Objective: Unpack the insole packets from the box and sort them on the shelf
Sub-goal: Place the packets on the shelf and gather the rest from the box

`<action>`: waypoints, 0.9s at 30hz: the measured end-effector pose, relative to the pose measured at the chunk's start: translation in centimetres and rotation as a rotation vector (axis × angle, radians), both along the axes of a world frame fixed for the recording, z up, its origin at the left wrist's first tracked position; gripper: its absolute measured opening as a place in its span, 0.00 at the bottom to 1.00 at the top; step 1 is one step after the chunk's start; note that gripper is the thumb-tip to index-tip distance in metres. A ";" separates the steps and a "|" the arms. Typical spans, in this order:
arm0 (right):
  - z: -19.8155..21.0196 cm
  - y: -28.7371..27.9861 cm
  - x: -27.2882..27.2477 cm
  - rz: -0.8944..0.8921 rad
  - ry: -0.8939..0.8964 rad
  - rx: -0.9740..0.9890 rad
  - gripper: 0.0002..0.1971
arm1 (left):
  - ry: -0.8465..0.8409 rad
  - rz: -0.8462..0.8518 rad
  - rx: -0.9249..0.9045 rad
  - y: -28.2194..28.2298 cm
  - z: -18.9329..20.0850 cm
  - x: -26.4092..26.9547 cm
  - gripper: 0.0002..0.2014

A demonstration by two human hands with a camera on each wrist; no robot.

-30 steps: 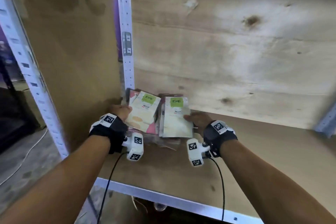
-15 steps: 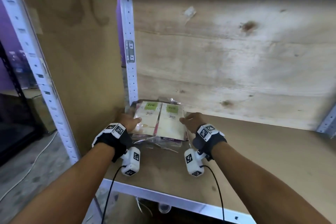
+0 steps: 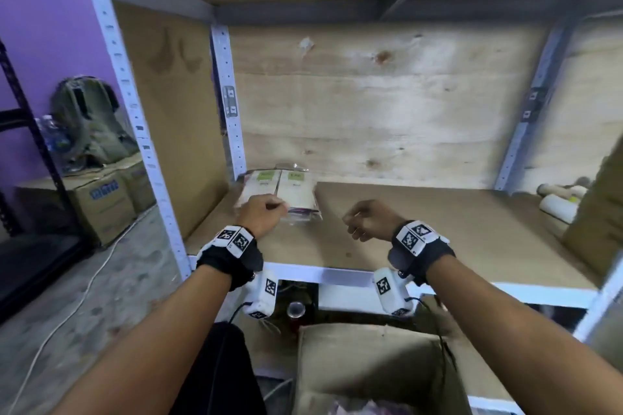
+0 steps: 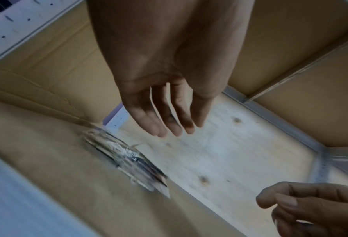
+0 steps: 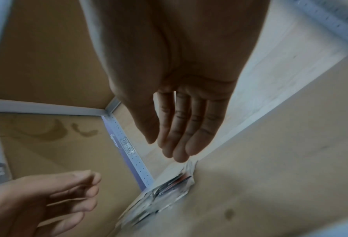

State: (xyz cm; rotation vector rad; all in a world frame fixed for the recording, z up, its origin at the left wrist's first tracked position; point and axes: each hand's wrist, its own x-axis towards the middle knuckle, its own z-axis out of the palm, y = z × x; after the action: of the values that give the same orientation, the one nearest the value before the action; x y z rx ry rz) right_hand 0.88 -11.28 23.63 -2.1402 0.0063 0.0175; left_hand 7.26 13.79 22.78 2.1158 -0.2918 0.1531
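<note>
We see the insole packets [image 3: 280,190], flat glossy plastic sleeves with green labels, stacked in two piles on the plywood shelf [image 3: 438,229] just beyond our left hand [image 3: 261,214] and well left of our right hand [image 3: 369,220]. Both hands hang empty, fingers [image 4: 177,118] loosely extended and slightly apart, touching nothing. The cardboard box [image 3: 367,364] sits open below our wrists.

— How's your light?
— Dim and flat; your shelf [image 3: 438,222] back panel is brightest, with a pale glare patch.
— Sharpness?
— Soft. Packets [image 4: 128,160] smear in both wrist views; head view bends at the edges.
</note>
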 end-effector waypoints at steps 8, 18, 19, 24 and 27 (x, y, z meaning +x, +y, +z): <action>-1.9 -3.0 -12.9 -0.027 0.061 -0.064 0.03 | 0.178 -0.278 -0.078 -4.3 -5.0 -11.1 0.04; -13.6 -6.8 -18.2 -0.072 0.256 -0.315 0.07 | 0.380 -0.356 0.197 -8.4 -15.7 -15.0 0.14; -14.6 -6.9 -18.2 -0.070 0.281 -0.319 0.07 | 0.402 -0.362 0.216 -8.8 -16.6 -15.0 0.14; -19.3 -6.8 -16.8 -0.038 0.411 -0.293 0.10 | 0.570 -0.379 0.232 -10.5 -21.0 -14.9 0.13; -21.6 -6.5 -15.5 -0.025 0.459 -0.286 0.09 | 0.652 -0.367 0.258 -11.2 -23.4 -14.7 0.12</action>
State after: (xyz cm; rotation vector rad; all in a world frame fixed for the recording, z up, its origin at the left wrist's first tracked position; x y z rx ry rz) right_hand -14.61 -17.75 2.00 -2.3744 0.3211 0.5194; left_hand -7.44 2.62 -0.61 2.1902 -0.3081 -0.8111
